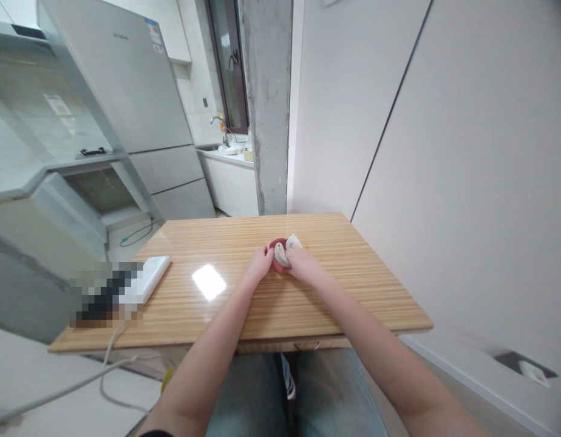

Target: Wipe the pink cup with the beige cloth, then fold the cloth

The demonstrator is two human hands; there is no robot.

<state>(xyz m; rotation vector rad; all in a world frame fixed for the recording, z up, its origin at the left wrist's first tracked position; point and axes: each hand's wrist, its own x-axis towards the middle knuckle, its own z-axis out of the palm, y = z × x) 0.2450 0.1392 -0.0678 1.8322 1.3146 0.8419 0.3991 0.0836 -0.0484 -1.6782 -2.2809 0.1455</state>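
Cloth (281, 255), off-white and bunched, lies partly within a small pink bowl (278, 267) above the middle of a wood-grained table (207, 233). The left hand (261, 261) closes its fingers on the bowl's left rim; the right hand (301, 262) grips the cloth. Whether the bowl touches the tabletop cannot be told at this scale. A white box (156, 272) rests at the table's left side.

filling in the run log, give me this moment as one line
left hand: holding pink bowl; right hand: holding pale cloth at bowl; below: wood-grain table
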